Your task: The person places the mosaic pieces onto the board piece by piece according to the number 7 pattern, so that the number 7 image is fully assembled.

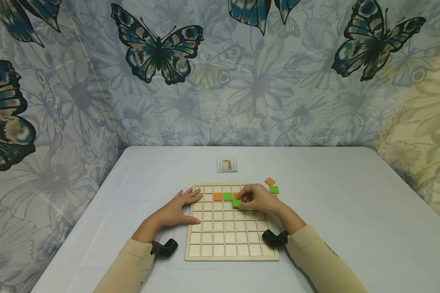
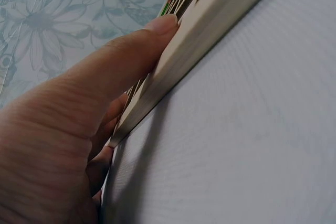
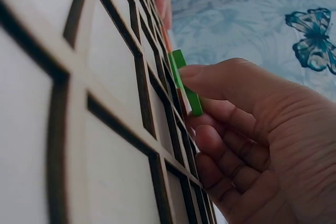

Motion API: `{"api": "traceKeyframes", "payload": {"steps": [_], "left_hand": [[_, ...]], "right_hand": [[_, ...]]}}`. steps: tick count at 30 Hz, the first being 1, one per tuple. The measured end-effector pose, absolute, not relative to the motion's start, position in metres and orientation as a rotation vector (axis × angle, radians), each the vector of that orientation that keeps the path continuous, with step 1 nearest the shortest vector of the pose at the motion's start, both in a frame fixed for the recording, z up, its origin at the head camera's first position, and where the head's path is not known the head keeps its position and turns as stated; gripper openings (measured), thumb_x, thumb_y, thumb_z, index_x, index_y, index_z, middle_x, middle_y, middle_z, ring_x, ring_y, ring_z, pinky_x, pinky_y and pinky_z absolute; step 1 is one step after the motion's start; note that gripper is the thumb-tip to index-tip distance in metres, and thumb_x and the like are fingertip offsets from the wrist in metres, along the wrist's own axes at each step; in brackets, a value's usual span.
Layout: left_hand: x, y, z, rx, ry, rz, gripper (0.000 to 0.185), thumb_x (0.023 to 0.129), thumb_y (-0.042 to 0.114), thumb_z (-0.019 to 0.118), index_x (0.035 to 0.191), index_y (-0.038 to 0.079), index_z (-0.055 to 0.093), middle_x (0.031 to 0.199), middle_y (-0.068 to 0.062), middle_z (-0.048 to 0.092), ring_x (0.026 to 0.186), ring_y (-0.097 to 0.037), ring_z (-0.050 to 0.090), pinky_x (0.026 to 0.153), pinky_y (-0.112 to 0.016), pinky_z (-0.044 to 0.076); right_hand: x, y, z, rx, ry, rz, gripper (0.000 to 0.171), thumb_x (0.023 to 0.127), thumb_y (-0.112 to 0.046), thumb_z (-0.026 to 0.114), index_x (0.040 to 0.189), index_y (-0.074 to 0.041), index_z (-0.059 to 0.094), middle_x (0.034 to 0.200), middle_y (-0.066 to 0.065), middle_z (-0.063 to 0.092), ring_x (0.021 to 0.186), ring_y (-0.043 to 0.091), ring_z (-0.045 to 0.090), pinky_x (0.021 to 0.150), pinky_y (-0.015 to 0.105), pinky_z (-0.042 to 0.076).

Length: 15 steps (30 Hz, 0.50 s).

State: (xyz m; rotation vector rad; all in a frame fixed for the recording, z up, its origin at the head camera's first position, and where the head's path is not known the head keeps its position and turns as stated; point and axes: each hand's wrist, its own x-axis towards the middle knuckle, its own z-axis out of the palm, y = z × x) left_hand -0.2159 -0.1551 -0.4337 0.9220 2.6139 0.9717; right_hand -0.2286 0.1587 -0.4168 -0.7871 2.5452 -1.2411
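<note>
Green square tile [image 1: 236, 202] pinched in my right hand [image 1: 258, 198], tilted with one edge down on the wooden grid board [image 1: 230, 241], third row, beside orange tile [image 1: 218, 196] and green tile [image 1: 227, 196], my left hand [image 1: 179, 209] flat, fingers straight, on the board's left edge.

Both forearms in beige sleeves reach forward, a black camera mount strapped at each wrist. The left hand [image 1: 179, 208] lies flat, palm down, fingers straight and together, thumb stretched out to its right. The right hand [image 1: 258, 198] is curled, thumb and fingertips [image 3: 202, 77] pinching together.
</note>
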Motion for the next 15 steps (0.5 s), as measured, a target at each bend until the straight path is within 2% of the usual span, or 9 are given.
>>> {"api": "traceKeyframes", "payload": {"steps": [15], "left_hand": [[-0.2167, -0.1544, -0.4343, 0.912, 2.614, 0.972, 0.084, 0.071, 0.048, 0.073, 0.140, 0.013, 0.039, 0.151, -0.004, 0.023, 0.142, -0.028, 0.007, 0.115, -0.048, -0.003]], "right_hand": [[-0.2268, 0.1593, -0.4173, -0.824, 2.568, -1.200, 0.020, 0.075, -0.011, 0.075, 0.091, -0.005, 0.064, 0.089, 0.005, 0.060, 0.074, 0.011, 0.052, 0.064, 0.021, 0.049]]}}
